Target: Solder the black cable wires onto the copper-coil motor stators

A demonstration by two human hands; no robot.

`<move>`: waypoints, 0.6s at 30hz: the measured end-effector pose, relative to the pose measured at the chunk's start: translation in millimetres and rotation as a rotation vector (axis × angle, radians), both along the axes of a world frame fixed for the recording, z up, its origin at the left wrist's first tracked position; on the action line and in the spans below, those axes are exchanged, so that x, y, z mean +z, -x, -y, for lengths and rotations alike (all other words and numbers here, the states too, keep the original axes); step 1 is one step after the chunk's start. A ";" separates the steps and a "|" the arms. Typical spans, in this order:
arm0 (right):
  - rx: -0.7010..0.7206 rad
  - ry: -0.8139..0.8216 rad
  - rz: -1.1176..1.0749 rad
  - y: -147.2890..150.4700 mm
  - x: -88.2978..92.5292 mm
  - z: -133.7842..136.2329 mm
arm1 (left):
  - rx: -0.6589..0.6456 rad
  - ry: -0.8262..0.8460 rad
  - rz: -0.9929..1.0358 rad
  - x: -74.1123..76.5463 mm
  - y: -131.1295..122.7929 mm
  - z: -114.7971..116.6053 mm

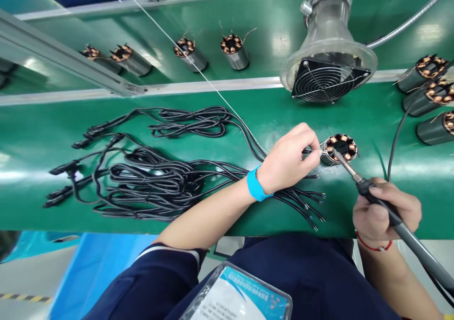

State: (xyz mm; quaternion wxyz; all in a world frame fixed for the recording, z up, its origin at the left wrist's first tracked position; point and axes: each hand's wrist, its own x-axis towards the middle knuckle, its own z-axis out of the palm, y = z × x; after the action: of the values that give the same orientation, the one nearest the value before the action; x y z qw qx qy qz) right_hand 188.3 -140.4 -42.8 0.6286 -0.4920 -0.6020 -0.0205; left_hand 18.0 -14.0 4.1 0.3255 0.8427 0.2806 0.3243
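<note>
Right fingers (393,196) grip a soldering iron (404,231) at the stator (350,152).

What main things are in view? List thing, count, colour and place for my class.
Bench: one, green, across the middle
Shelves: count unclear, green, upper part
Shelf cores: four clear, more at the left edge, grey and copper, upper left
Edge cores: three, grey and copper, far right
Single core: one, grey and copper, right of centre
Cables: several, black, left to centre
Thin wire: one, whitish, slanting from the top
Fan hood: one, metallic and black, upper right
Soldering iron: one, grey and black, lower right
Badge: one, blue and white, bottom centre
Wristband: one, blue, near centre
Left hand: one, bare, right of centre
Right hand: one, bare, lower right
</note>
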 end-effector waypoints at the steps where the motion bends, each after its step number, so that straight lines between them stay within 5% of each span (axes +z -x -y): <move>1: 0.025 -0.001 0.010 0.8 1.2 -0.3 | 0.000 -0.005 0.004 -0.1 0.1 0.1; 18: -0.007 0.134 0.020 1.2 4.5 7.9 | 0.022 -0.049 -0.017 3.1 0.2 3.0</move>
State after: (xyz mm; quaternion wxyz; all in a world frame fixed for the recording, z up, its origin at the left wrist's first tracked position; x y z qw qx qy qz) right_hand 187.1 -148.3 -38.3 0.5882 -0.5349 -0.6063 0.0127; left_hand 17.7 -17.0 7.2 0.2989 0.8499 0.2847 0.3277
